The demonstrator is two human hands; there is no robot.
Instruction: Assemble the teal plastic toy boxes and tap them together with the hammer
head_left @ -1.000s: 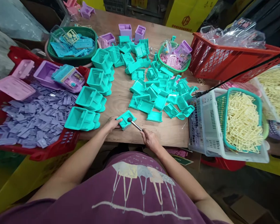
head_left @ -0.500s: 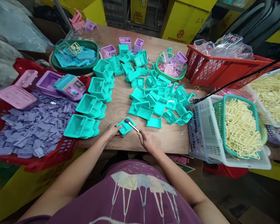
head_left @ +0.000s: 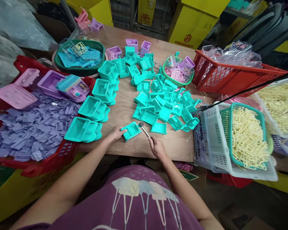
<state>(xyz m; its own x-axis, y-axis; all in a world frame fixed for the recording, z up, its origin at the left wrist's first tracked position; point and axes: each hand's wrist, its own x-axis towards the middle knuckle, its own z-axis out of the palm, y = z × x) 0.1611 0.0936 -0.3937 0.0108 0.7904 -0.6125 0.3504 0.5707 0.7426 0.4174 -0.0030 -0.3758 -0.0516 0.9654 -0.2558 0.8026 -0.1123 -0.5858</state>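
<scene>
Head view: red crate (head_left: 50, 159) of lilac chips (head_left: 31, 127), teal basket (head_left: 230, 111) of cream sprues (head_left: 248, 137).

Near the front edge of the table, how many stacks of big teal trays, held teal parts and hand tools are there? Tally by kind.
Stacks of large teal trays: 4
Teal part held by the left hand: 1
Metal-handled tool gripped in the right hand: 1
Total: 6

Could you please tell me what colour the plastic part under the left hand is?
Teal plastic part, clearest in the head view.
</scene>
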